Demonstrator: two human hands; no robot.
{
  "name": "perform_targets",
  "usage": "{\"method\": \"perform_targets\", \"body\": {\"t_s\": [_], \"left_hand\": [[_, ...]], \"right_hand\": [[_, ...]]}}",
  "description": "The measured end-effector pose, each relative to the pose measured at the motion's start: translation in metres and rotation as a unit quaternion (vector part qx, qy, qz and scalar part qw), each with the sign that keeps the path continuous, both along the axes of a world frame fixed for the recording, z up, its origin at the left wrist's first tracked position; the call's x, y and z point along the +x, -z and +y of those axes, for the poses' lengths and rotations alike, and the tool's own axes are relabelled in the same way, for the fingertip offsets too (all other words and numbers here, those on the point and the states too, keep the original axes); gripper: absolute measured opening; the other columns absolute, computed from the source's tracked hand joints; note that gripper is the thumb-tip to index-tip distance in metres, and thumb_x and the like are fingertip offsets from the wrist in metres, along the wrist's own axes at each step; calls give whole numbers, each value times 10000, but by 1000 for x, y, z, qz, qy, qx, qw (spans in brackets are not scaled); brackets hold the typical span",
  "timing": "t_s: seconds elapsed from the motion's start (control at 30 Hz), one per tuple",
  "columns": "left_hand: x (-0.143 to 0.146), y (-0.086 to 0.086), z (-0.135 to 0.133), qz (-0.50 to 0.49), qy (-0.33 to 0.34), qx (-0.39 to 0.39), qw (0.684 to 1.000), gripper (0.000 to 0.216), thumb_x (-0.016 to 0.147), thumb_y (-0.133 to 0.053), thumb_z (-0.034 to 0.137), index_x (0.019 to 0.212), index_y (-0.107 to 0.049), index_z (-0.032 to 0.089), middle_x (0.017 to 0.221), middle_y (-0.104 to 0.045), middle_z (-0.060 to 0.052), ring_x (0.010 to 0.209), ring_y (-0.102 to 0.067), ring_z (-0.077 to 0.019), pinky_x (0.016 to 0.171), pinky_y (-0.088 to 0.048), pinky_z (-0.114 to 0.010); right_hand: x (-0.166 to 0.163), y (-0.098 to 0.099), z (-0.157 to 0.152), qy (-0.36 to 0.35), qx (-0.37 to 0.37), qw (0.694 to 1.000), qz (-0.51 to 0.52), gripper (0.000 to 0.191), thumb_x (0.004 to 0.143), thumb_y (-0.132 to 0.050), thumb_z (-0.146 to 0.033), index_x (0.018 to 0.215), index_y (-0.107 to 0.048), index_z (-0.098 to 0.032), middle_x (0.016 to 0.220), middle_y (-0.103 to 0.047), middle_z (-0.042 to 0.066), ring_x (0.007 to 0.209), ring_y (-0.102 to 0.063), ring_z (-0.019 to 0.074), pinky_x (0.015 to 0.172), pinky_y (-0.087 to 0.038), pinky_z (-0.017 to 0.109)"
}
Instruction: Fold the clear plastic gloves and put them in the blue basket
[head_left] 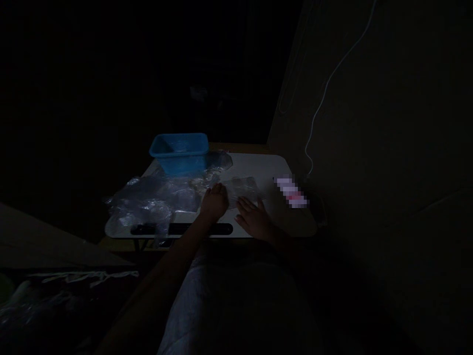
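Note:
The scene is very dark. My left hand (214, 201) rests on a small white table (269, 167), its fingers curled under at the edge of a clear plastic bag (244, 188) lying flat in front of me. My right hand (254, 217) lies flat with fingers stretched out on the near side of the same bag. A heap of clear plastic bags (151, 202) covers the table's left part. Behind it stands a blue plastic basket (180, 152).
A small blurred white and pink object (291, 192) lies at the table's right. A dark slot (199, 229) runs along the table's near edge. A wall with a hanging white cable (325, 88) stands on the right. More plastic lies on the floor at lower left (33, 305).

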State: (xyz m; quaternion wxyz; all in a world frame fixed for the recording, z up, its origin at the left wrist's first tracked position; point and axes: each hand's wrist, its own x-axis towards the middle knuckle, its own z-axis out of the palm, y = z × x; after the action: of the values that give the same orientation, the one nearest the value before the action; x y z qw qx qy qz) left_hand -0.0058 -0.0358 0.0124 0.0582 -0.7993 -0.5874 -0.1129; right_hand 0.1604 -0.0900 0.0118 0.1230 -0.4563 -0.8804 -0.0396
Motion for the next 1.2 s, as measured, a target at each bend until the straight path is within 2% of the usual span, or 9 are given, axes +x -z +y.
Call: {"method": "perform_targets", "body": {"t_s": [0.33,0.47,0.67,0.97,1.2], "left_hand": [[0,0,0,-10,2,-1,1000,426,845,-335,198,1228,-458,59,1317,-443,-181,1231,-393,-263,997,-315,-406],[-1,2,1,-11,3,5,1000,426,846,-331,202,1223,-462,54,1317,-444,-183,1230,-391,-263,995,-314,-410],[-2,3,1,-14,12,15,1000,424,837,-345,203,1213,-470,53,1298,-459,-188,1223,-396,-262,984,-323,-400],[-2,0,1,-11,20,17,1000,386,835,-349,201,1173,-496,86,1271,-486,-166,1194,-424,-246,955,-349,-384],[-1,-3,-1,-10,18,-5,1000,418,846,-330,218,1213,-470,74,1310,-453,-165,1229,-386,-247,984,-320,-399]], "right_hand": [[37,6,4,115,9,993,-12,499,911,-270,-372,1291,-406,-79,1373,-378,173,1276,-331,263,1015,-178,571],[47,8,4,158,14,987,-11,510,908,-276,-369,1282,-415,-51,1369,-372,199,1278,-323,282,1008,-213,550],[52,16,4,181,55,982,20,488,890,-323,-339,1238,-455,-23,1323,-431,219,1235,-378,299,1005,-252,507],[63,14,18,117,97,982,111,370,805,-437,-209,1150,-546,-129,1152,-574,140,1077,-495,252,917,-375,420],[40,-4,26,30,73,997,18,167,811,-519,-191,918,-647,-190,984,-641,64,953,-503,215,849,-339,379]]}}
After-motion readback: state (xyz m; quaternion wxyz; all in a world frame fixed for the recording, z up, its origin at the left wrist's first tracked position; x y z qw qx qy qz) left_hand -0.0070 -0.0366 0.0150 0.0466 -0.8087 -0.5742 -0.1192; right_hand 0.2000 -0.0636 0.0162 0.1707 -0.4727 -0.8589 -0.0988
